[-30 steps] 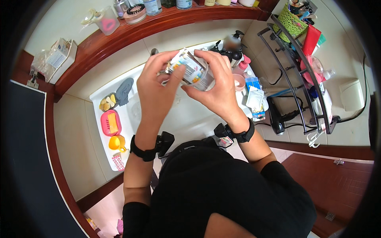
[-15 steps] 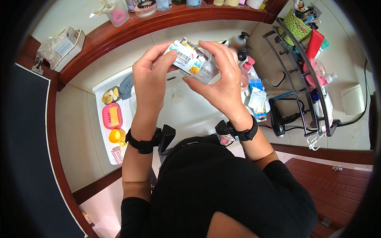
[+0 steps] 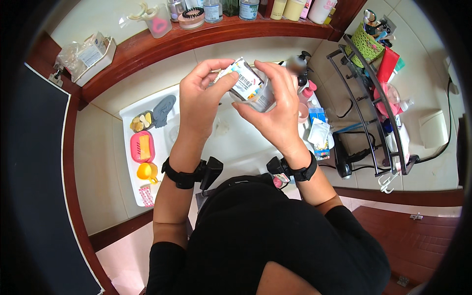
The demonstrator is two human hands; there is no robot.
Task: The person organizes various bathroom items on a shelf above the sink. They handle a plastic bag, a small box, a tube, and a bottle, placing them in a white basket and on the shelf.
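Note:
Above the white sink, my left hand (image 3: 202, 96) pinches several small printed sachets (image 3: 246, 82), white with blue and yellow patches, between thumb and fingers. Their lower ends sit inside a clear plastic cup (image 3: 264, 100). Around the cup's right side curve the fingers and thumb of my right hand (image 3: 279, 101), which holds it tilted. Part of the cup is hidden behind that hand and the sachets.
The white sink (image 3: 236, 142) lies below. On its left rim are a pink soap dish (image 3: 139, 153), a yellow cup (image 3: 146, 172) and a grey cloth (image 3: 163, 109). Bottles and packets crowd the right rim beside a black rack (image 3: 364, 110). A wooden shelf (image 3: 211, 37) spans the back.
The sachets have gone deeper into the clear cup, and less of them sticks out. Both hands appear slightly lower and to the right as the whole view has shifted a little.

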